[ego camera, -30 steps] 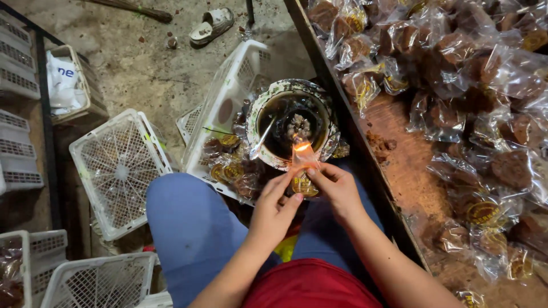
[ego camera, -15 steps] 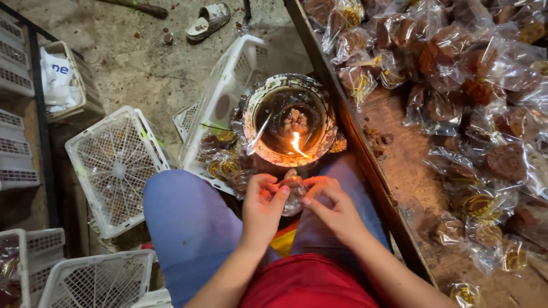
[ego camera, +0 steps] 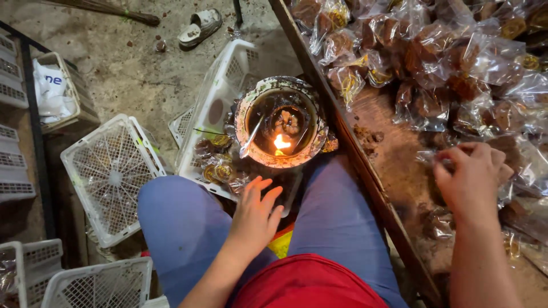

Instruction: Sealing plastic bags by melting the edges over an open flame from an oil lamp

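The reference point is the oil lamp (ego camera: 281, 122), a round metal bowl with a lit flame, standing on the floor between the person's knees. The left hand (ego camera: 257, 214) hovers just in front of the lamp, on the person's side, fingers spread and the grip holding nothing. The right hand (ego camera: 474, 179) is well to the right of the lamp, over the wooden table (ego camera: 394, 165), its grip curled and closing on a clear plastic packet (ego camera: 442, 162) of a brown sweet; whether the packet is fully pinched cannot be told. Further right of the lamp and beyond it, the table carries a large heap of bagged sweets (ego camera: 434, 51). Directly left of the lamp, touching it, a white plastic basket (ego camera: 220, 97) leans on its side with several packets (ego camera: 217, 165) lying at its mouth. Judged from this layout, the work is sealing packets at the flame, and it stands between two items: the small count of packets by the basket suggests few are finished, while the heap on the table suggests most remain. More white baskets (ego camera: 111, 171) lie well left of the lamp
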